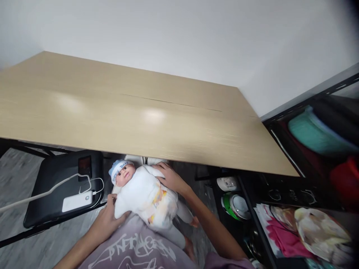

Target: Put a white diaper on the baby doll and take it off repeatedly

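A baby doll in a white top, with a blue cap on its head, lies face up across my lap. Around its middle is a white diaper with an orange and yellow print, over pale leggings. My left hand is closed round the doll's arm on the left, thumb and fingers on either side of the sleeve. On the far side, my right hand wraps over the other sleeve, its fingertips pressed on the cloth. The doll's bare feet point to the lower right.
A wooden table spans the view just beyond the doll. On the left, a black stool bears a white power bank with a cable and a dark phone. A black shelf on the right holds a green-and-white tub and pink cloth.
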Tool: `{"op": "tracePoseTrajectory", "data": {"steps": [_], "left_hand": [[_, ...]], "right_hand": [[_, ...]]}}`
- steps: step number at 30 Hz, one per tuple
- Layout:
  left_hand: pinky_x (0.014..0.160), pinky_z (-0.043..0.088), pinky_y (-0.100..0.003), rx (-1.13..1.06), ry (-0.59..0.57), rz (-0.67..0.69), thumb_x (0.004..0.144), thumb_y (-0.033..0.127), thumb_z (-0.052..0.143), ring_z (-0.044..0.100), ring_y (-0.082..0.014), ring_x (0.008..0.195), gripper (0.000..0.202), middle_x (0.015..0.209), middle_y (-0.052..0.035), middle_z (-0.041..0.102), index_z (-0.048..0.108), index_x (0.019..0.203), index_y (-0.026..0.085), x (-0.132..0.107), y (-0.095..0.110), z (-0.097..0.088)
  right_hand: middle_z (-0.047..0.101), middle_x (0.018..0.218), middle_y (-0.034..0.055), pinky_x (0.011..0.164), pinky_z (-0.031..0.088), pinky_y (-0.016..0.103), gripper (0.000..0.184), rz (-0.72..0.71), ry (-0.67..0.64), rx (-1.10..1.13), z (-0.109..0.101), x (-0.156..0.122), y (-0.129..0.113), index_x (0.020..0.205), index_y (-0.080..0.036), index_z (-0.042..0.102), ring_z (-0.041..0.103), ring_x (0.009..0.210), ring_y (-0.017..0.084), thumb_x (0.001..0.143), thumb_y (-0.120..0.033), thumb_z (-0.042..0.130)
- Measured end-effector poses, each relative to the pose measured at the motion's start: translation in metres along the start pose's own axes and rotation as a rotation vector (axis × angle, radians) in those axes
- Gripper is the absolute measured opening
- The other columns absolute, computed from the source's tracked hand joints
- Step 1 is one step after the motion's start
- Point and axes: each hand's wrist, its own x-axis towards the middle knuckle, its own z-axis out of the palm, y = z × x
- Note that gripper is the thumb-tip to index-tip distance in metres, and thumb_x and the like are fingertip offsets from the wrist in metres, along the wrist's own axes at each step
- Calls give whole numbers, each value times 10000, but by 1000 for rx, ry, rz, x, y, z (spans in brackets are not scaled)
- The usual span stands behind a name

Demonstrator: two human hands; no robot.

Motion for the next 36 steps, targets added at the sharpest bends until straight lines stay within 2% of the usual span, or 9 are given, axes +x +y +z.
{"op": "tracePoseTrajectory", "data": {"steps": [5, 8, 11, 14, 19, 22, 26, 32, 36], "left_hand": [[938, 678, -474, 146, -79, 29, 1077, 706, 591, 851, -361, 1115, 691, 1362, -188, 806, 389, 1536, 232, -13, -20, -7], [938, 654, -541, 468, -101, 102, 1092, 725, 532, 841, -420, 1056, 681, 1200, -168, 855, 534, 1550, 219, -28, -19, -24], [967, 594, -584, 747, -9, 233, 1128, 680, 520, 802, -443, 1067, 547, 1132, -159, 848, 719, 1357, 225, -31, 1, -45], [946, 543, -516, 731, 107, 403, 1197, 573, 483, 752, -379, 1098, 431, 1265, -144, 806, 736, 1258, 230, -11, 39, -53], [1077, 514, -451, 429, -125, 795, 1218, 428, 565, 674, -311, 1325, 317, 1443, -129, 730, 645, 1464, 244, 50, 91, -19], [1085, 499, -457, 382, -278, 943, 1188, 428, 649, 651, -313, 1307, 367, 1444, -123, 726, 632, 1511, 255, 73, 98, 7], [1015, 473, -441, 392, -284, 973, 1174, 411, 676, 637, -303, 1192, 236, 1355, -113, 736, 691, 1325, 230, 81, 96, 20], [976, 443, -415, 406, -229, 977, 1224, 309, 550, 606, -274, 1117, 160, 1252, -100, 737, 671, 1202, 208, 78, 98, 22], [978, 443, -401, 369, -293, 930, 1227, 273, 532, 613, -265, 1085, 162, 1144, -71, 732, 669, 1162, 217, 63, 103, 12]], "right_hand": [[684, 1499, 117, 1315, 488, 474, 499, 77, 69, 97, 23, -16, 24, 1575, -283, 698, 629, 1449, 291, 1079, -229, 686], [715, 1451, 98, 1291, 502, 470, 326, 109, 169, 185, 16, -38, 12, 1431, -286, 772, 663, 1422, 285, 1121, -350, 694], [792, 1299, 69, 1157, 568, 425, 238, 154, 114, 249, 11, -58, -5, 1289, -273, 810, 747, 1256, 271, 1106, -409, 740], [823, 1195, 56, 1038, 584, 383, 189, 193, 129, 278, 17, -64, -13, 1196, -256, 832, 771, 1130, 252, 1082, -391, 766], [840, 1032, 47, 927, 571, 359, 229, 193, 244, 268, 33, -53, 4, 1038, -246, 864, 768, 980, 233, 1117, -333, 668], [837, 1037, 65, 920, 583, 373, 250, 217, 346, 230, 38, -45, 23, 1035, -241, 859, 772, 966, 244, 1113, -344, 646], [804, 1020, 73, 921, 599, 396, 259, 259, 432, 195, 39, -41, 33, 1044, -236, 834, 769, 962, 255, 1123, -367, 624], [774, 1334, 90, 1189, 546, 447, 232, -26, 252, 180, 30, -37, -14, 1310, -265, 797, 702, 1301, 261, 1127, -225, 660], [755, 1335, 114, 1145, 557, 431, 229, -150, 100, 106, 26, -30, -44, 1339, -224, 762, 681, 1275, 270, 1148, -211, 636]]}}
